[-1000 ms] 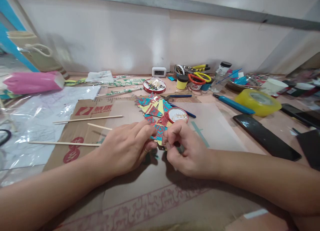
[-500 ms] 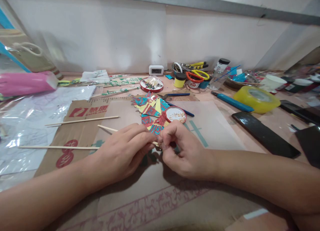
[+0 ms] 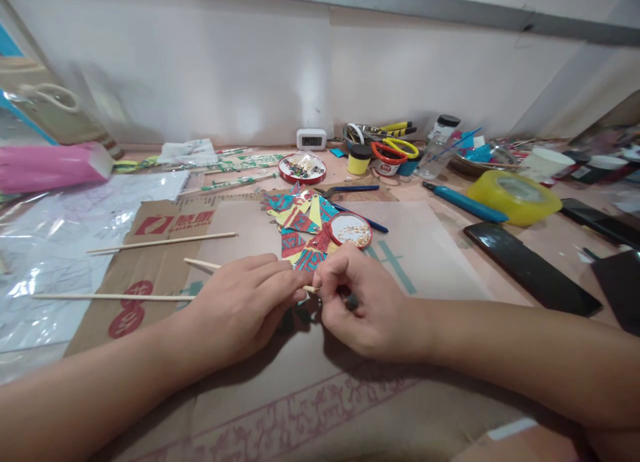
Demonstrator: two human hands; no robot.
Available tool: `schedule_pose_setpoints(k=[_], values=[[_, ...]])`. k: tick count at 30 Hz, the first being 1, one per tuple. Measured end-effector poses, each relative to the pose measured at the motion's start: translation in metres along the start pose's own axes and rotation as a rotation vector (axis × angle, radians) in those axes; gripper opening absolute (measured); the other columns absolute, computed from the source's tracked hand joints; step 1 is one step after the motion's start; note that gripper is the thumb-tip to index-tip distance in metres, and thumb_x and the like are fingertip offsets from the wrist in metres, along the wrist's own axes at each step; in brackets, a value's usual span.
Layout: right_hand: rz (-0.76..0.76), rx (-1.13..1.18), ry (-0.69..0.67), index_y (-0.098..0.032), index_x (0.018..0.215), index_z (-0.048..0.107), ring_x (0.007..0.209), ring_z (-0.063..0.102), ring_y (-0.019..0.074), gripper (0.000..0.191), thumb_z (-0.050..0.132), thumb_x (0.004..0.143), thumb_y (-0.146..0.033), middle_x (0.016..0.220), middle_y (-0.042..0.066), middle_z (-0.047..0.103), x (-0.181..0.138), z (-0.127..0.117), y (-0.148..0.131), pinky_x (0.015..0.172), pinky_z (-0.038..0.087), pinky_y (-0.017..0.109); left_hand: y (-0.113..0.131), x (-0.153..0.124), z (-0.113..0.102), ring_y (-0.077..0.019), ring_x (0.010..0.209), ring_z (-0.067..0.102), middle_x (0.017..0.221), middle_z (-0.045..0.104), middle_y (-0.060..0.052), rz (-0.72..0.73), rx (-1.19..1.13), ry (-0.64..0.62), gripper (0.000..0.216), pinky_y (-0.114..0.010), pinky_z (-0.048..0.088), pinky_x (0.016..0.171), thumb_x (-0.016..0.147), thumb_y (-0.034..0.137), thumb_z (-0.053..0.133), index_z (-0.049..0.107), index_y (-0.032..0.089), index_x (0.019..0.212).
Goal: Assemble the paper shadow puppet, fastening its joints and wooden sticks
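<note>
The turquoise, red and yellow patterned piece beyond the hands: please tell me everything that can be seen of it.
The turquoise, red and yellow patterned piece shows angular overlapping parts, pointed yellow sections and line patterns; the material could be painted card or leather. It lies beyond the left hand and right hand, mostly over the pale translucent sheet. A red-rimmed white round dish meets its right side in view. The hands hide its near edge; contact is unclear.

Red "慧康" on cardboard (image 3: 165, 269), (Latin line beneath blurred); digits on clock (image 3: 311, 140), illegible
</note>
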State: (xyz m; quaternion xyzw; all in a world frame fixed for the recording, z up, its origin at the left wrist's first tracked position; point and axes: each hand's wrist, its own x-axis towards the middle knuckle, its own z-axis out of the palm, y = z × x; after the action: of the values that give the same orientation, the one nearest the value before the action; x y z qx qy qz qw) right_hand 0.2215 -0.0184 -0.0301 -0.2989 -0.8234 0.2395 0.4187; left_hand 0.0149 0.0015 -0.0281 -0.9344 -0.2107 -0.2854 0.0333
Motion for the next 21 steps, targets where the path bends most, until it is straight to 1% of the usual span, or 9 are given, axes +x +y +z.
schedule_pose_setpoints(k=[3,6,9,12,17,21], values=[[-0.053,-0.035,-0.008,-0.023,0.085,0.040,0.061,0.048,0.0119,0.023,0.047,0.073,-0.005,0.073,-0.003,0.050,0.0014,-0.0018,-0.0002,0.058,0.038,0.025,-0.0001,0.0003,-0.0006,-0.0148,0.056,0.048,0.064,0.056,0.000,-0.013,0.011,-0.038,0.022,-0.026,0.036,0.053,0.096,0.010,0.038,0.056,0.018,0.084],[-0.069,-0.087,-0.034,-0.023,0.083,0.040,0.061,0.046,0.0119,0.022,0.048,0.074,-0.005,0.071,-0.003,0.050,0.0028,-0.0032,-0.0004,0.058,0.036,0.025,0.0013,0.0014,-0.0020,-0.0154,0.054,0.046,0.060,0.053,0.001,-0.030,0.055,-0.072,0.025,-0.027,0.033,0.051,0.094,0.009,0.037,0.054,0.019,0.078],[-0.041,-0.122,-0.048,-0.023,0.081,0.039,0.059,0.044,0.0122,0.021,0.048,0.074,-0.006,0.069,-0.004,0.049,0.0038,-0.0027,-0.0001,0.057,0.034,0.025,0.0037,0.0022,-0.0028,-0.0161,0.053,0.046,0.059,0.053,0.001,-0.031,0.113,-0.073,0.026,-0.029,0.030,0.050,0.093,0.008,0.037,0.055,0.019,0.079],[0.022,-0.108,-0.044,-0.024,0.080,0.039,0.058,0.042,0.0120,0.021,0.047,0.073,-0.006,0.069,-0.004,0.047,0.0045,-0.0002,0.0010,0.055,0.032,0.025,0.0046,0.0018,-0.0016,-0.0161,0.054,0.047,0.060,0.054,0.001,-0.049,0.145,-0.061,0.026,-0.029,0.030,0.050,0.094,0.007,0.038,0.057,0.019,0.080],[0.140,-0.035,-0.068,-0.024,0.084,0.039,0.056,0.044,0.0107,0.021,0.046,0.075,-0.006,0.069,-0.006,0.046,0.0060,0.0022,0.0030,0.055,0.031,0.024,0.0025,-0.0004,0.0006,-0.0165,0.059,0.051,0.065,0.059,0.001,-0.088,0.157,-0.053,0.022,-0.029,0.033,0.052,0.096,0.013,0.043,0.061,0.020,0.087],[0.098,-0.073,-0.055,-0.024,0.084,0.040,0.061,0.046,0.0119,0.021,0.048,0.076,-0.007,0.072,-0.005,0.049,0.0063,-0.0009,0.0041,0.057,0.033,0.025,0.0020,-0.0017,-0.0002,-0.0176,0.068,0.056,0.076,0.064,-0.003,-0.126,0.135,-0.029,0.022,-0.029,0.041,0.059,0.099,0.022,0.044,0.063,0.017,0.090]])
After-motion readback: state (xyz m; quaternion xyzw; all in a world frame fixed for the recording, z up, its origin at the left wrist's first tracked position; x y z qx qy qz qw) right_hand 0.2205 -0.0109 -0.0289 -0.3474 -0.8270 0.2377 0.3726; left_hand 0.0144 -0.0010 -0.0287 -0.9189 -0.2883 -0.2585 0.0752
